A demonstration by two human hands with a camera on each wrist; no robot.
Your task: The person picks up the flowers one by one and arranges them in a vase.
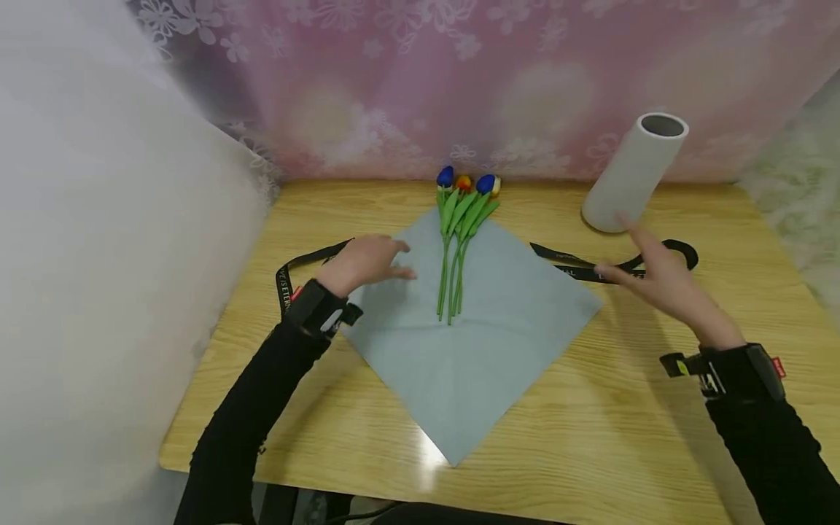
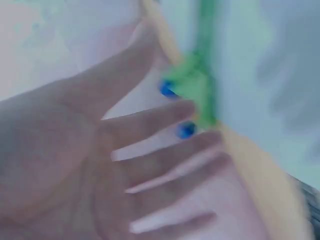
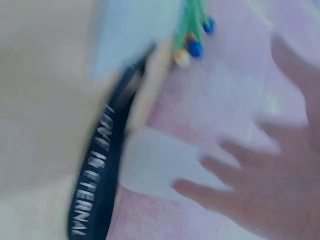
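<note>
Several artificial tulips (image 1: pixel 462 211) with blue, orange and pale heads lie on a grey-blue wrapping sheet (image 1: pixel 472 386), stems toward the front. My left hand (image 1: pixel 369 261) hovers over the sheet's left corner, fingers extended and holding nothing; its spread fingers (image 2: pixel 160 165) overlap the flowers in the left wrist view. My right hand (image 1: pixel 669 281) is raised past the sheet's right corner, fingers spread, also holding nothing. Below it lies a black ribbon (image 1: pixel 571 271) with white lettering, running out from under the sheet. The ribbon's other end loops out at the left, partly behind my left hand.
A white cylindrical vase (image 1: pixel 633 175) stands at the back right, just beyond my right hand. All this is on a light wooden table (image 1: pixel 558 437). A pink floral curtain (image 1: pixel 420 95) hangs along the back edge, and a white wall (image 1: pixel 111 255) borders the left side.
</note>
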